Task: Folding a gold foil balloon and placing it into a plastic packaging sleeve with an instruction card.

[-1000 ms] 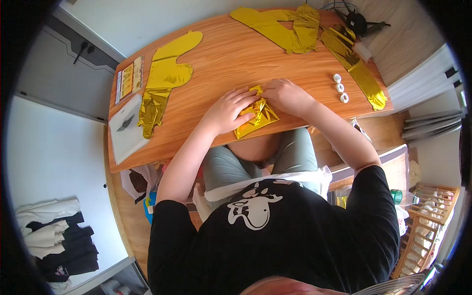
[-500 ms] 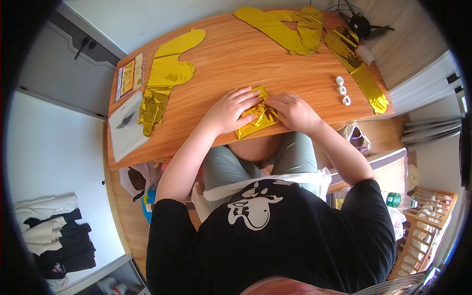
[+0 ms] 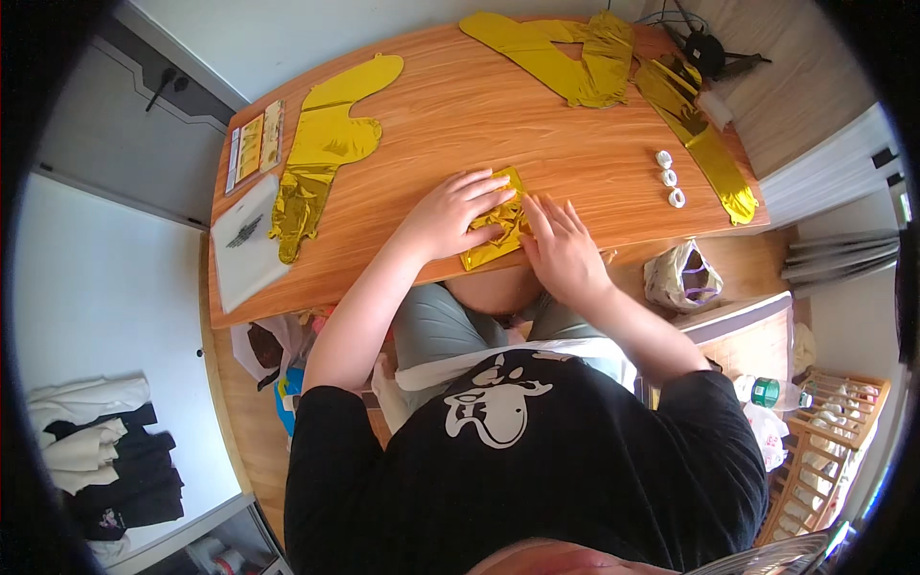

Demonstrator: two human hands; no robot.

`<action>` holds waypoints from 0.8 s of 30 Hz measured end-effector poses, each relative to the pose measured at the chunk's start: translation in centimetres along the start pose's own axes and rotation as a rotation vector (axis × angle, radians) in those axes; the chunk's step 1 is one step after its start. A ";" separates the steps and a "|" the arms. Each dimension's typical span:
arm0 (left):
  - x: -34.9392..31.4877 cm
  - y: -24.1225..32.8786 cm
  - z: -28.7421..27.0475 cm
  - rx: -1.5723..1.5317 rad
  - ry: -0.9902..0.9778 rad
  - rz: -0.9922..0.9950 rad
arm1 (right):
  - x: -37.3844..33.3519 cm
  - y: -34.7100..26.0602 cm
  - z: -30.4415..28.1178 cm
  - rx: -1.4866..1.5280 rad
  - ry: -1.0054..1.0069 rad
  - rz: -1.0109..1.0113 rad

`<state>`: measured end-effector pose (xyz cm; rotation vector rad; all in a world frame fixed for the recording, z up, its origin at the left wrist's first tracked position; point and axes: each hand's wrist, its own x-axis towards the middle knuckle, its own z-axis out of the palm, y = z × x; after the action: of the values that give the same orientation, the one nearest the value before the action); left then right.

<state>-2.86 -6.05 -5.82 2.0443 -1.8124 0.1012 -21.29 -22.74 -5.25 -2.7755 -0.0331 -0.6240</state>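
Note:
A gold foil balloon, flat and folded into a small crinkled packet, lies near the table's front edge. My left hand rests on it from the left, fingers stretched over the foil and thumb apart. At its right edge is my right hand, fingers extended and touching or just beside the foil. Another flat gold foil balloon lies to the left. At the back is a third, with a hole in it, and a long gold foil piece stretches along the right side.
Three small white rolls stand in a row on the right of the wooden table. A clear plastic bag and a printed card lie at the left. A black device with antennas sits at the back right.
My right hand has drawn back towards me and its bent fingers have straightened. The right side of the packet now looks folded inward, making it narrower. My left hand has stayed in place.

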 end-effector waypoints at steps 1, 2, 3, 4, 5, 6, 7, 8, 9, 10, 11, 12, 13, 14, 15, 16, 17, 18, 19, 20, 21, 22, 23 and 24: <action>0.1 0.1 0.0 -0.022 -0.007 -0.006 | -0.4 -0.6 0.1 0.010 0.015 0.089; 0.1 0.1 0.0 -0.045 -0.015 -0.013 | -0.7 -1.1 0.1 0.011 0.014 0.088; 0.1 0.1 -0.1 -0.045 -0.016 -0.015 | -0.9 -1.5 0.1 0.056 0.022 0.103; 0.2 0.1 -0.1 -0.048 -0.008 -0.012 | -1.0 -1.6 0.1 0.101 0.031 0.119; 0.2 0.1 -0.1 -0.053 -0.003 -0.006 | -1.0 -1.6 0.2 0.102 0.030 0.122; 0.2 0.1 -0.1 -0.055 -0.005 -0.004 | -1.0 -1.3 0.5 0.085 0.061 0.091; 0.2 0.0 -0.1 -0.057 -0.006 -0.002 | -0.9 -1.2 0.7 0.069 0.093 0.060; 0.2 0.0 -0.1 -0.059 -0.006 -0.002 | -0.9 -1.1 0.6 0.069 0.092 0.062; 0.1 0.0 -0.1 -0.060 -0.006 -0.002 | -0.8 -1.0 0.5 0.008 0.077 0.024; 0.0 0.0 -0.1 -0.035 -0.004 0.000 | -0.8 -1.0 0.5 -0.053 0.063 -0.013; 0.0 0.0 -0.1 -0.010 -0.001 0.004 | -0.9 -0.9 0.6 -0.054 0.062 -0.013; 0.1 0.1 0.0 -0.011 0.000 0.003 | -1.0 -0.8 0.7 -0.068 0.037 -0.013; 0.2 0.0 0.0 -0.009 0.000 0.010 | -1.1 -0.8 0.8 -0.082 0.012 -0.013; 0.1 0.0 0.1 -0.006 -0.001 0.014 | -1.2 -1.0 0.7 -0.081 0.010 -0.016; 0.1 0.0 0.2 -0.006 0.000 0.010 | -1.2 -1.3 0.4 -0.134 -0.016 -0.045; 0.0 0.0 0.2 -0.006 -0.002 0.006 | -1.3 -1.5 0.3 -0.186 -0.041 -0.075; 0.0 -0.1 0.3 -0.005 -0.004 0.006 | -1.4 -1.5 0.6 -0.187 -0.041 -0.075; 0.0 -0.3 0.4 -0.005 -0.003 0.006 | -1.7 -1.3 1.1 -0.227 -0.045 -0.092; -0.1 -0.4 0.6 -0.004 -0.022 0.017 | -1.9 -1.2 1.4 -0.267 -0.050 -0.109; -0.2 -0.5 0.6 -0.001 -0.040 0.024 | -1.9 -1.1 1.5 -0.265 -0.050 -0.113; -0.3 -0.6 0.5 0.000 -0.040 0.020 | -2.0 -1.0 1.5 -0.261 -0.037 -0.128; -0.4 -0.7 0.5 -0.005 -0.041 -0.003 | -2.0 -0.9 1.5 -0.257 -0.024 -0.144; -0.6 -0.8 0.4 -0.009 -0.042 -0.028 | -2.0 -0.8 1.8 -0.252 -0.023 -0.149; -0.7 -1.0 0.4 -0.004 -0.042 -0.035 | -2.0 -0.6 2.1 -0.282 -0.019 -0.147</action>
<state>-2.10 -5.45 -6.61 2.0892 -1.7986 0.0446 -22.31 -21.44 -7.79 -3.0729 -0.1673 -0.6852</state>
